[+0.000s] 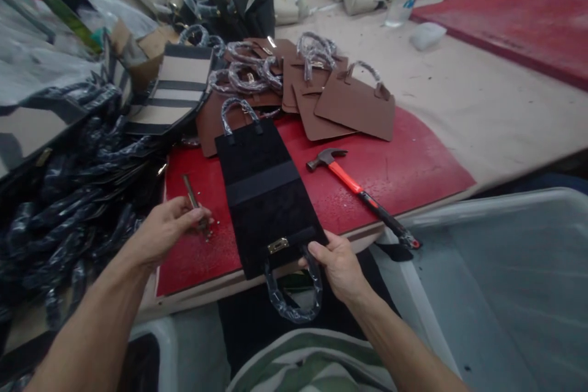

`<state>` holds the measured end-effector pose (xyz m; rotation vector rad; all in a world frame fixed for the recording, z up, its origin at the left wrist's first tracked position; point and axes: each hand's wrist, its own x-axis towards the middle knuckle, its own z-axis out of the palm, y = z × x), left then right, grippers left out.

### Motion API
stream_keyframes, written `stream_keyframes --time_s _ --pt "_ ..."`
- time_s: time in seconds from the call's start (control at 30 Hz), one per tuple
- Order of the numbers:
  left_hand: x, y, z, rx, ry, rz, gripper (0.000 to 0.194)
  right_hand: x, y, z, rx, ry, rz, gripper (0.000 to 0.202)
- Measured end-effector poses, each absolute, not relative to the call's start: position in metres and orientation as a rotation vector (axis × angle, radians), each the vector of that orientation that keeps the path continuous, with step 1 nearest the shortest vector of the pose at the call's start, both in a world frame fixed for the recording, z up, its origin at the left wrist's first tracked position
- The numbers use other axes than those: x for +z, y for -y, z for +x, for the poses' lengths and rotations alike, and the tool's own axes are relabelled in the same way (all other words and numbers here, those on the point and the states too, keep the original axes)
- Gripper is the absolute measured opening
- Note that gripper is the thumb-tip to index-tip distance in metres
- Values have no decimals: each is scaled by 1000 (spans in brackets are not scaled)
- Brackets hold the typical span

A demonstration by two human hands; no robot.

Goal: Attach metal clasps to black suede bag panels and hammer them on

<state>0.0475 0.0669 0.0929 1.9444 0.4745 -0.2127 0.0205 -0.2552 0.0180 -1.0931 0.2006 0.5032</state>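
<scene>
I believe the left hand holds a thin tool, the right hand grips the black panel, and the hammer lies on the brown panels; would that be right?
Not quite: the head view shows the hammer lying on the red board, not the brown panels. The left hand holds a thin tool, and the right hand grips the black panel.

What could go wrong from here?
1. The hammer has its grip end jutting past the table edge; a bump might knock it off.
2. The black bag overhangs too and could slip if the right hand loosens.
3. The metal rod in the left hand might scratch the bag.
</scene>
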Motion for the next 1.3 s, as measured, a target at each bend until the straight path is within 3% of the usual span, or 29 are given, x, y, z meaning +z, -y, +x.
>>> stream_keyframes --time_s 0.1,0.33,0.53,1.3 --pt "95 -16 41 -15 -406 1580 43 18 255 21 512 -191 -1082 40" --pt "61 75 46 127 -165 1366 29 16 251 21 537 -239 -1069 42" --pt "43 82 45 108 -108 1331 21 16 251 23 567 -237 -1055 42" --pt "50 93 38 182 5 1714 19 25 248 29 554 -223 -1083 30"
